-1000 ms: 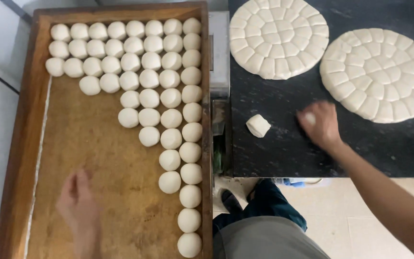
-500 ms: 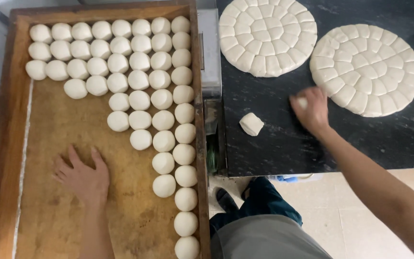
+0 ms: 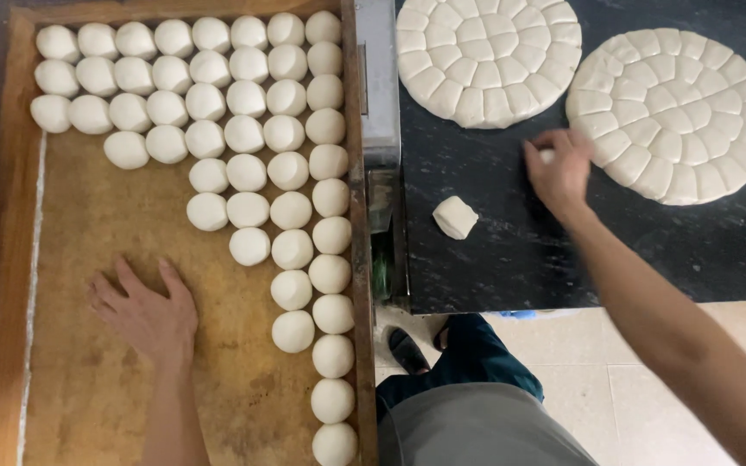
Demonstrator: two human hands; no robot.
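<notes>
My left hand [image 3: 147,312] rests flat, fingers spread, on the floured bottom of a wooden tray [image 3: 97,380], just left of the rows of round white dough balls [image 3: 249,166]. My right hand [image 3: 559,168] is over the black stone counter [image 3: 511,259] beside a scored dough disc [image 3: 675,112], its fingers closed on a small piece of dough [image 3: 546,156]. Another loose dough piece [image 3: 455,217] lies on the counter below and left of that hand.
A second scored dough disc [image 3: 485,56] lies at the counter's far left. A metal strip [image 3: 377,86] runs between tray and counter. Below the counter's edge are tiled floor [image 3: 649,388], my dark trousers and a shoe [image 3: 407,349].
My left hand slid up the tray and now lies flat with spread fingers. My right hand moved from the counter's middle up to the disc's edge and closed on a small dough piece.
</notes>
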